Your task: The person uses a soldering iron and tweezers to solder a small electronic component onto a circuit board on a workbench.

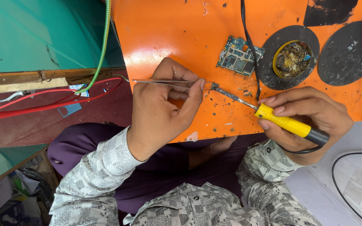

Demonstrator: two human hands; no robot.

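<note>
My left hand (164, 106) pinches metal tweezers (168, 82) whose tips clamp a tiny component (214, 86) over the orange work board (168, 33). In my right hand (311, 115) is a yellow-handled soldering iron (288, 123); its metal tip (231, 95) touches the component at the tweezers' tips. A small blue-green circuit board (239, 55) lies on the orange board just beyond the two tools, apart from them.
A round tin of dark flux or residue (292, 58) sits on a black disc; another black disc (348, 52) lies to its right. Black cable (250, 46) crosses the board. Red wires (42, 104) and a green cable (101, 50) hang at the left.
</note>
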